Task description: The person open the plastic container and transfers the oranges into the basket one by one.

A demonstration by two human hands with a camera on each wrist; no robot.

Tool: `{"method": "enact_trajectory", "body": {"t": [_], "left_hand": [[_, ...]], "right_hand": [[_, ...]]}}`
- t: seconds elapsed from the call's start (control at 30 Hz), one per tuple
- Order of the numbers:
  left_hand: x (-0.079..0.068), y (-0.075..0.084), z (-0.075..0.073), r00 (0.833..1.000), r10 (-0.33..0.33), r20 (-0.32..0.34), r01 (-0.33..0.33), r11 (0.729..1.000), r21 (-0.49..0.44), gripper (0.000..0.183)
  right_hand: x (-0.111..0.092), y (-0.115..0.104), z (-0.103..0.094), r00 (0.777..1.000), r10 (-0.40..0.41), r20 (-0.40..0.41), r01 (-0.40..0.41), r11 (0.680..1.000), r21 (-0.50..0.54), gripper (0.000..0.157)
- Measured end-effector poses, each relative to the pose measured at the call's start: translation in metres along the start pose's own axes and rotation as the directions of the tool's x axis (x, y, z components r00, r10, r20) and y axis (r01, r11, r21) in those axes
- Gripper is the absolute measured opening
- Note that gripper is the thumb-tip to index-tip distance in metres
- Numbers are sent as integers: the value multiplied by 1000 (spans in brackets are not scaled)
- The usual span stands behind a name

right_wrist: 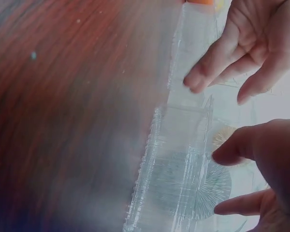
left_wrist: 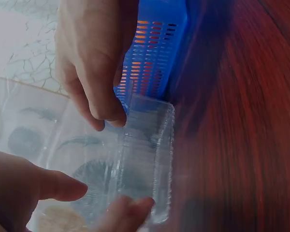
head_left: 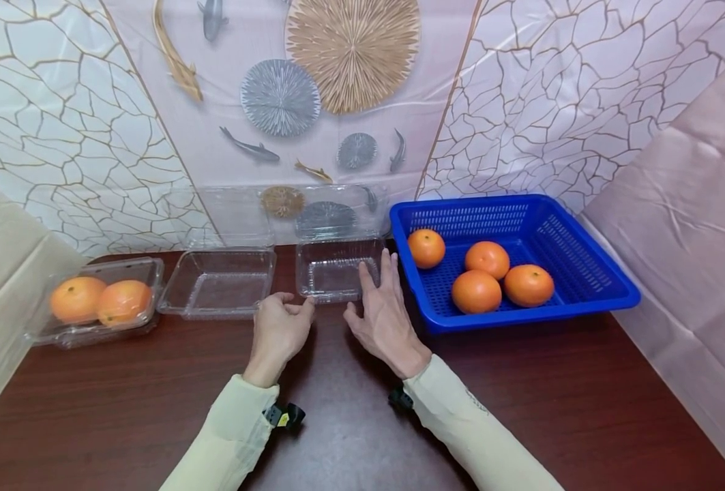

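An open clear plastic clamshell box [head_left: 325, 276] stands at the middle of the table, its lid [head_left: 331, 211] raised against the backdrop. At its front left corner is my left hand [head_left: 282, 327], with thumb and fingers loosely bent and a gap between them. My right hand [head_left: 389, 324] reaches over the box's right side, fingers extended, nothing held. In the right wrist view the box [right_wrist: 171, 169] lies beside the right hand's spread thumb and fingers. The left wrist view shows the box [left_wrist: 145, 140] between both hands.
Left of it stands another open clamshell box [head_left: 221, 283]. At the far left, a closed clamshell box [head_left: 153, 273] holds two oranges [head_left: 124, 302]. On the right is a blue perforated basket [head_left: 595, 300] with several oranges [head_left: 476, 292]. A patterned sheet [head_left: 350, 157] hangs behind the brown table [head_left: 337, 436].
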State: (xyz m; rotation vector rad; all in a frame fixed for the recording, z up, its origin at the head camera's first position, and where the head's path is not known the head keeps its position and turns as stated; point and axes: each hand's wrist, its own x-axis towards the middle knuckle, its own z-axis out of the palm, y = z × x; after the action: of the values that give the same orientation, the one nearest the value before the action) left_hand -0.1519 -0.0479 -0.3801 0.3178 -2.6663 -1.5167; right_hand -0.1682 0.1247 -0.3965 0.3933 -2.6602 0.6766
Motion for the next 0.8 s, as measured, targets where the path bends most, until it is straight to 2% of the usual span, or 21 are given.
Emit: {"method": "enact_trajectory", "body": {"t": [0.1, 0.2, 0.27, 0.33, 0.4, 0.43, 0.57, 0.63, 0.67, 0.8], "left_hand": [[-6, 1, -2, 998, 47, -37, -44, 996, 72, 48], [-11, 1, -5, 993, 93, -76, -87, 993, 85, 39], [-15, 2, -9, 985, 129, -117, -119, 989, 90, 31], [-19, 2, -15, 969, 172, -176, -155, 982, 105, 22], [-21, 0, -24, 944, 224, -244, -197, 972, 132, 15], [-22, -2, -29, 925, 256, -279, -222, 964, 150, 13], [-18, -14, -52, 836, 385, -392, -304, 918, 255, 9], [-13, -24, -65, 799, 424, -426, -316, 899, 302, 9], [-10, -29, -72, 786, 433, -441, -313, 894, 320, 10], [0, -50, -100, 762, 428, -486, -271, 892, 361, 14]], "right_hand": [[1, -1, -2, 1000, 12, -17, -12, 1000, 3, 67], [1, -3, -2, 999, 8, -52, -7, 1000, 20, 65], [1, -6, -2, 996, -12, -91, 17, 999, 50, 60], [1, -11, -1, 990, -40, -135, 53, 994, 91, 53], [1, -17, 1, 982, -64, -176, 89, 987, 138, 47], [0, -21, 1, 979, -70, -190, 103, 981, 167, 44], [1, -35, 4, 977, -85, -194, 135, 955, 265, 34], [3, -44, 8, 982, -90, -167, 139, 940, 311, 31], [4, -48, 10, 985, -92, -148, 137, 933, 332, 29], [10, -69, 24, 992, -94, -84, 120, 904, 411, 25]]}}
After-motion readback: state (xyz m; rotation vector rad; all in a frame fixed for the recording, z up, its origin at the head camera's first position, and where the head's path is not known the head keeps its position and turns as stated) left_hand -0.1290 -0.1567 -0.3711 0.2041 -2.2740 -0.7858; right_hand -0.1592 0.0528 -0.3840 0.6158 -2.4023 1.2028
